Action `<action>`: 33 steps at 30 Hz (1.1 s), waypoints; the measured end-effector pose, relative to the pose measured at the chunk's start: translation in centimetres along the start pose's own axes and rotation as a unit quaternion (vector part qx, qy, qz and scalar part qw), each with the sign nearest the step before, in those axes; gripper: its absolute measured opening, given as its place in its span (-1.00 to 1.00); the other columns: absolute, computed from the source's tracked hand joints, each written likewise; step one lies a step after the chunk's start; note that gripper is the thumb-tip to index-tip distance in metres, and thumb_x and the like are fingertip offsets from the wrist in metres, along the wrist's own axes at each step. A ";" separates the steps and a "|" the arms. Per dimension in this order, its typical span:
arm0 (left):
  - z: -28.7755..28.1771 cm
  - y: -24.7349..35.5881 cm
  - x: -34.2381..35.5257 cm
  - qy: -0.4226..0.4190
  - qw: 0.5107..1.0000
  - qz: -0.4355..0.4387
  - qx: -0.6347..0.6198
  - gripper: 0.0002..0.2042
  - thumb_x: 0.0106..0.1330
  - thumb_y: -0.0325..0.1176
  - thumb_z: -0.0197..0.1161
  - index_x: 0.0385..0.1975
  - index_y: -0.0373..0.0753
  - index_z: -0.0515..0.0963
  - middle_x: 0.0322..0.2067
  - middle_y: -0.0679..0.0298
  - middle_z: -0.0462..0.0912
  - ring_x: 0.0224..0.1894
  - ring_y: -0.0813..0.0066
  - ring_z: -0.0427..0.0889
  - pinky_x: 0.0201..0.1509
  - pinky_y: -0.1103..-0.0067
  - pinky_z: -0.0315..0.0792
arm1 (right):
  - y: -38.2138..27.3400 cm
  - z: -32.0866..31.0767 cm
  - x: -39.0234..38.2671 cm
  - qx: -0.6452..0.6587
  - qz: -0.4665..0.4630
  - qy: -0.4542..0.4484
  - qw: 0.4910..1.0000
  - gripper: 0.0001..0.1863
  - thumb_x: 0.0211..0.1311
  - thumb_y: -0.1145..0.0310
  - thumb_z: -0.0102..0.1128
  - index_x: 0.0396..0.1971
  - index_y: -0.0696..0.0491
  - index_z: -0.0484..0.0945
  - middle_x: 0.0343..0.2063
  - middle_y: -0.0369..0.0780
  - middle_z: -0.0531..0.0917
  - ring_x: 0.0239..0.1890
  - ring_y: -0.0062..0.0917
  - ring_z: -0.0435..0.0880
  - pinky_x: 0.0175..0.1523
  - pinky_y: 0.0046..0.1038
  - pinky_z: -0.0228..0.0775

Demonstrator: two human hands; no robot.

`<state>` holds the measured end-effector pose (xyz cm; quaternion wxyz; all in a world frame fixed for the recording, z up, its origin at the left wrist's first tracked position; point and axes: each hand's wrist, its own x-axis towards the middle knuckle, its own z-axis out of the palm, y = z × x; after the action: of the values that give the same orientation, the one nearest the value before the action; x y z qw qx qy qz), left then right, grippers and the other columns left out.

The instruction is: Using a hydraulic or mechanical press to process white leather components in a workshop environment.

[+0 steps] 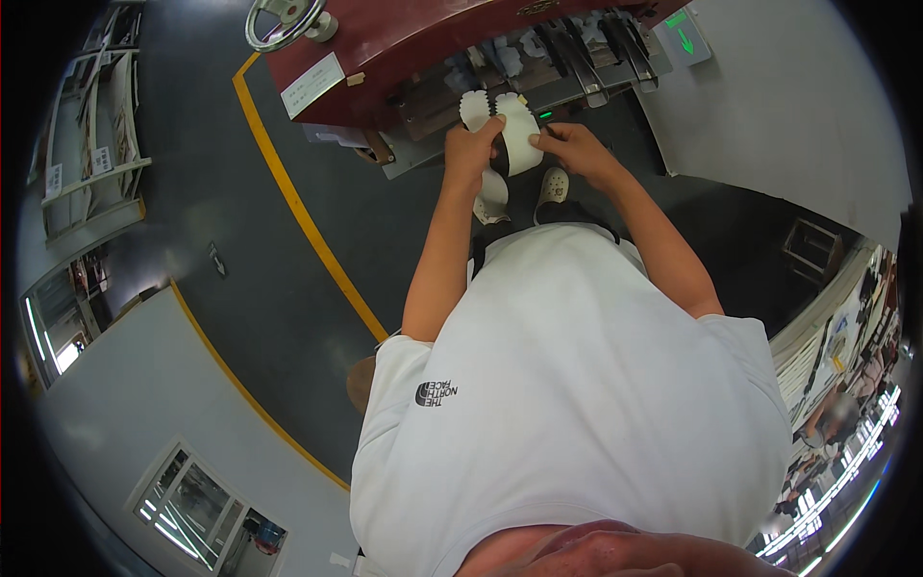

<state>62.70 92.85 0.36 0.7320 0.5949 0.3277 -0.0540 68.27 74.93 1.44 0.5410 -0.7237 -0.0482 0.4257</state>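
Before the red machine, both my hands are at pale cream, flat pieces with toothed, scalloped far ends, which look like shoe upper parts. My left hand (471, 154) is closed, its thumb against the left edge of the wider piece (519, 139). A narrower cream piece (475, 109) sticks out beyond the same hand and seems held in it too. My right hand (577, 152) pinches the wider piece's right edge between thumb and fingers. Dark material shows between the two pieces. The fingers beneath are hidden.
The red machine (413, 48) has a metal handwheel (286, 21) at left and metal arms (582, 72) at right. Below are my pale clogs (553, 186). A yellow floor line (288, 188) runs on the left, past racks (91, 144). A grey wall (769, 106) stands right.
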 end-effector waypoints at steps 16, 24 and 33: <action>0.4 0.8 2.5 0.023 0.997 -0.076 -0.020 -0.77 -0.06 -0.29 0.24 -0.64 -0.39 0.53 -0.69 0.20 0.54 -0.70 0.50 0.43 -0.57 0.59 0.32 | -4.7 -0.6 1.8 0.071 0.074 0.055 0.993 -0.75 0.03 0.23 0.14 -0.47 0.14 0.54 -0.70 -0.35 0.48 -0.74 -0.73 0.35 -0.69 -0.61 0.01; 0.0 1.1 2.8 0.034 0.997 -0.063 -0.004 -0.75 -0.02 -0.27 0.25 -0.63 -0.39 0.52 -0.66 0.21 0.53 -0.68 0.50 0.43 -0.55 0.57 0.32 | -2.4 0.0 3.2 -0.100 -0.049 0.137 0.984 -0.70 0.05 0.17 0.13 -0.55 0.15 0.54 -0.72 -0.24 0.51 -0.71 -0.57 0.44 -0.60 -0.48 0.20; 0.5 0.2 1.1 0.074 0.978 0.058 0.185 -0.64 0.03 -0.09 0.28 -0.54 -0.36 0.58 -0.67 0.21 0.57 -0.65 0.46 0.56 -0.47 0.52 0.42 | -1.9 2.7 6.4 -0.237 -0.156 0.312 0.907 -0.63 0.06 0.10 0.15 -0.62 0.15 0.54 -0.68 -0.04 0.55 -0.55 -0.14 0.59 -0.41 -0.26 0.42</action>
<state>63.87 92.77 -0.08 0.5850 0.7403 0.3302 -0.0270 71.24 81.12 -0.73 0.4006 -0.9096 -0.0886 0.0645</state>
